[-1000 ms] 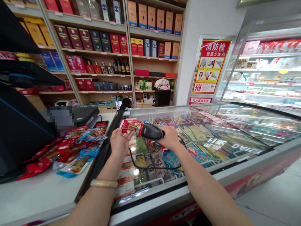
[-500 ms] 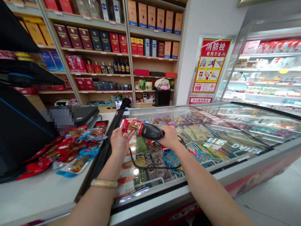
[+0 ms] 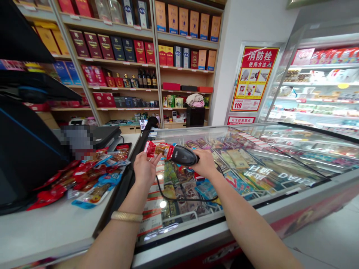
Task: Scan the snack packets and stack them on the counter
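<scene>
Over the glass top of a freezer, my left hand (image 3: 146, 166) holds a red snack packet (image 3: 159, 150) at its left end, with some fingers extended beneath it. My right hand (image 3: 205, 162) is wrapped round the handle of a black barcode scanner (image 3: 184, 155), whose head points left and overlaps the packet's right end. A black cable (image 3: 179, 200) loops below the scanner. To the left, a pile of red and blue snack packets (image 3: 97, 186) lies on the white counter (image 3: 56, 231).
The freezer (image 3: 246, 209) with packaged goods under its glass extends to the right. Black checkout equipment (image 3: 25, 149) stands at the left. Behind are shelves (image 3: 117, 63) of boxes and bottles, a person's dark-haired head (image 3: 152, 123), and a lit display fridge (image 3: 322, 93).
The whole view has shifted slightly, so things appear a little further right. Both hands keep their holds, and the packet and scanner stay close together.
</scene>
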The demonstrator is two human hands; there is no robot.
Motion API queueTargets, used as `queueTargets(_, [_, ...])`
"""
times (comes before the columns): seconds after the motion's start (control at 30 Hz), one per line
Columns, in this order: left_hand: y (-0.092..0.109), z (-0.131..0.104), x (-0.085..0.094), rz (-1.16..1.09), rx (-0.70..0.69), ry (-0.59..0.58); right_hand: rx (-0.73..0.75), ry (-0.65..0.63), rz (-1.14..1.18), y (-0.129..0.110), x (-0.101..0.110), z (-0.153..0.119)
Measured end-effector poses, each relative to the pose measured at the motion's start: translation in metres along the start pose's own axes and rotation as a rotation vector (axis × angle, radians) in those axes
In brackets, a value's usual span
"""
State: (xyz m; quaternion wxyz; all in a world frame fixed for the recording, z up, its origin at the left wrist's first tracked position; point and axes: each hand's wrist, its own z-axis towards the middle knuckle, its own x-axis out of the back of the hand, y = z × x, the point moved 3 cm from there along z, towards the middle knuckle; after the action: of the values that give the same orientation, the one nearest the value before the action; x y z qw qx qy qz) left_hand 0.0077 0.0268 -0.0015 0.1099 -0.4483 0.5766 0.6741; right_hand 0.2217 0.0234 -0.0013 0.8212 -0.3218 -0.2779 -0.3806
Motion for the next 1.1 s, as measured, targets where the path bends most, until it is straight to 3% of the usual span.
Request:
queueTargets(0.23, [0.027, 0.008, 0.000, -0.197, -0.031, 0.076, 0.014, 0.036, 0.030, 0.006, -0.003, -0.001])
queueTargets(0.4, [0.056, 0.027, 0.013, -0.359, -0.042, 0.135, 0.023, 0.044, 0.007, 0.007, -0.005, -0.002])
queueTargets(0.6, [0.085, 0.039, 0.034, -0.392, -0.212, 0.154, 0.038, 0.046, 0.004, 0.007, -0.004, -0.002])
queueTargets(0.9, [0.082, 0.035, 0.035, -0.267, -0.211, 0.098, 0.046, 0.074, 0.010, 0.008, -0.004, -0.003])
queueTargets(1.1, [0.061, 0.031, 0.025, -0.033, -0.215, 0.088, -0.005, 0.128, 0.005, 0.012, 0.002, -0.001])
